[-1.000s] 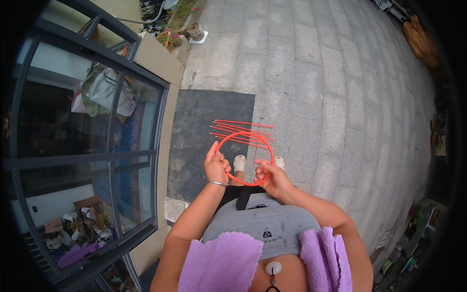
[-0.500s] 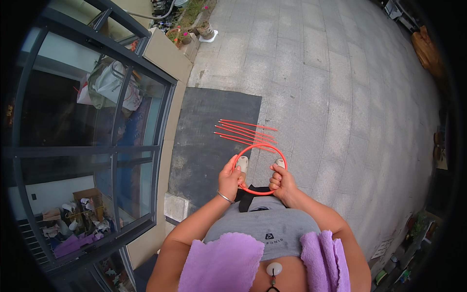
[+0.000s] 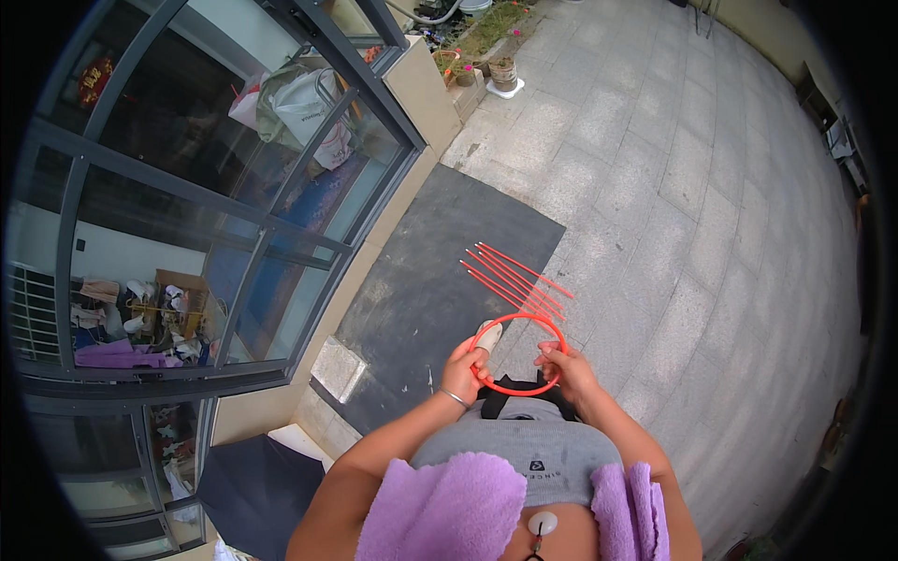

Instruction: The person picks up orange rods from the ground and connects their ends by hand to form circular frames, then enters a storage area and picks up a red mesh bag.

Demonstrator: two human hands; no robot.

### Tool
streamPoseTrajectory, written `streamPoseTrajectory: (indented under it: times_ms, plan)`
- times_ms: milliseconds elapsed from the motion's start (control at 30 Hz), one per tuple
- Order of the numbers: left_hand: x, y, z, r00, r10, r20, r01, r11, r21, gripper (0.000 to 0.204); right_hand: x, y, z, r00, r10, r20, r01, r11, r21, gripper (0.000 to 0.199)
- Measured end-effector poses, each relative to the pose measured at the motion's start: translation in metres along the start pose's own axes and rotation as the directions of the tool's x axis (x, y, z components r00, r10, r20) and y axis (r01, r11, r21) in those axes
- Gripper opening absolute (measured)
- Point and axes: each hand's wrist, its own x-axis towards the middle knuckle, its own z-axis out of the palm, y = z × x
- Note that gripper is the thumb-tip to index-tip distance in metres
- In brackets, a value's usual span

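L hand [image 3: 461, 374] clamped on red ring [image 3: 520, 316], R hand [image 3: 572, 372] curled round opp. side (forearms [image 3: 398, 432] angled inward)

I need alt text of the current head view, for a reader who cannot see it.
A person's left hand and right hand hold a red ring in front of the waist. Beyond it, thin red rods lie across a dark mat and grey paving.

Rods [image 3: 514, 284] lie across mat [image 3: 412, 290] and paving [image 3: 645, 290], beyond the hoop [image 3: 516, 394].
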Motion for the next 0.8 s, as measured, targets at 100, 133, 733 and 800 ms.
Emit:
streamPoseTrajectory:
  times_ms: [100, 133, 733, 800]
  plan:
    - [-0.009, 0.001, -0.019, 0.977, 0.068, -0.202, -0.091, 0.99, -0.104, 0.03, -0.001, 0.004, -0.007, 1.0, -0.005, 0.008, 0.007, 0.965, -0.262, 0.03]
    - [-0.012, 0.002, -0.027, 0.957, 0.084, -0.277, -0.124, 0.983, -0.132, 0.031, -0.001, 0.005, -0.013, 1.0, 0.005, 0.016, 0.0, 0.952, -0.306, 0.031]
    - [-0.047, 0.041, -0.061, 0.838, 0.315, -0.445, -0.406, 0.906, -0.123, 0.014, -0.006, 0.004, -0.107, 0.989, 0.081, -0.124, -0.104, 0.975, -0.198, 0.015]
    - [-0.047, 0.044, -0.069, 0.846, 0.289, -0.448, -0.384, 0.913, -0.136, 0.014, -0.006, 0.007, -0.095, 0.99, 0.089, -0.113, -0.108, 0.979, -0.175, 0.014]
